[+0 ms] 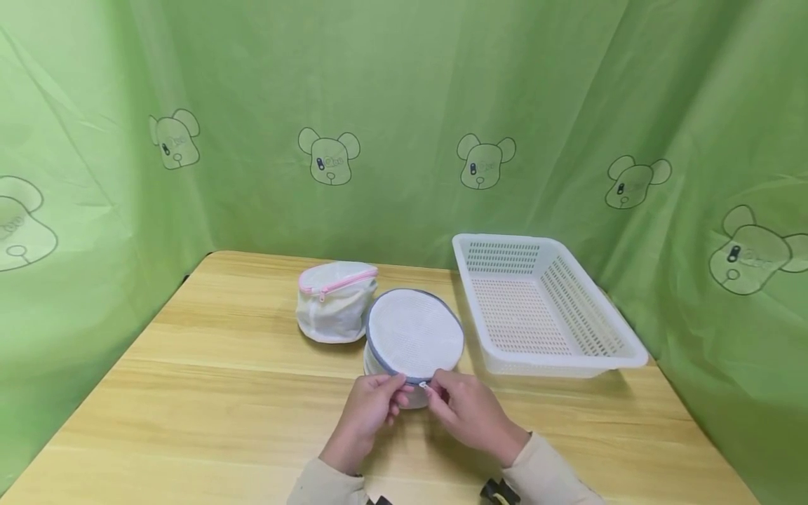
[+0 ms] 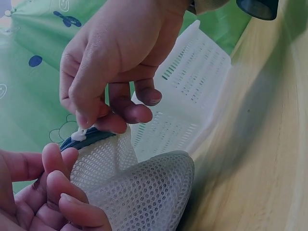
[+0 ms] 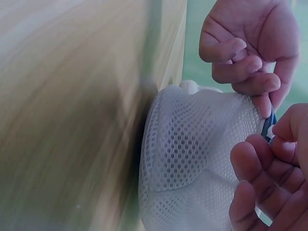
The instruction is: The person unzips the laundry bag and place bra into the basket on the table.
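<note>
A round white mesh laundry bag (image 1: 415,333) with a blue zipper edge stands on the table, its flat lid tilted toward me. My left hand (image 1: 372,407) pinches the blue rim at the near side. Right beside it, my right hand (image 1: 470,410) pinches the white zipper pull (image 1: 423,384) between thumb and forefinger. In the left wrist view the pull (image 2: 79,134) sits under the right hand's fingertips, above the mesh side (image 2: 144,197). The right wrist view shows the bag's mesh wall (image 3: 187,149) and both hands at the blue zipper (image 3: 268,126).
Behind and left of that bag stands a second white mesh bag (image 1: 334,308) with a pink zipper. A white perforated plastic basket (image 1: 555,361) sits at the right on the wooden table (image 1: 208,393). Green curtains (image 1: 404,84) with bear faces hang around the table.
</note>
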A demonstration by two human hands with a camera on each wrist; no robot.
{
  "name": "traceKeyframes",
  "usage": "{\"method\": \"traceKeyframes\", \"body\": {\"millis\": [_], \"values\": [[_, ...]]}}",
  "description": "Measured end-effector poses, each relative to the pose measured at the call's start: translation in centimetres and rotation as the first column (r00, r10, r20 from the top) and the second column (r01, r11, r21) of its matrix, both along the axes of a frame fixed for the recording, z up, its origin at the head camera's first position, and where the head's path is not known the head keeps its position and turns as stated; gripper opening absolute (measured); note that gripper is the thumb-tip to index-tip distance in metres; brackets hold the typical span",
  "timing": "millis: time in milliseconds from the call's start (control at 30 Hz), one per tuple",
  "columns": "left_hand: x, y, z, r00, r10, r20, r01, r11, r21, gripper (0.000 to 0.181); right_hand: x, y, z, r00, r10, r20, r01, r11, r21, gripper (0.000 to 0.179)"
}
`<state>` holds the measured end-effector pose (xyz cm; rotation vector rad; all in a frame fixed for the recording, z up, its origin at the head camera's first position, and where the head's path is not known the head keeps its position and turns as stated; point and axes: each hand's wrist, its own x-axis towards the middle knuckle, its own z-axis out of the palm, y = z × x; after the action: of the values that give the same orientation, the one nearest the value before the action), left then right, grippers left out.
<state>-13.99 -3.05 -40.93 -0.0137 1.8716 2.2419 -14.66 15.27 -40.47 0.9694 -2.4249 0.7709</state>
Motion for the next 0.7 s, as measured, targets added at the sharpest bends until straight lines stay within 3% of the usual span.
{"method": "traceKeyframes", "body": {"millis": [467, 700], "values": [[-0.1, -0.4, 0.3, 1.000, 0.002, -0.001, -0.002, 1.000, -0.001, 0.030, -0.7, 1.1, -0.3, 0.999, -0.035, -0.011, 0.035, 0.999, -0.020, 0.024], [-0.1, -0.5, 0.2, 1.000, 0.000, -0.002, 0.000, 1.000, -0.001, 0.028, -1.0, 1.8, -0.4, 0.997, -0.062, 0.034, 0.063, 0.998, -0.027, 0.026]]}}
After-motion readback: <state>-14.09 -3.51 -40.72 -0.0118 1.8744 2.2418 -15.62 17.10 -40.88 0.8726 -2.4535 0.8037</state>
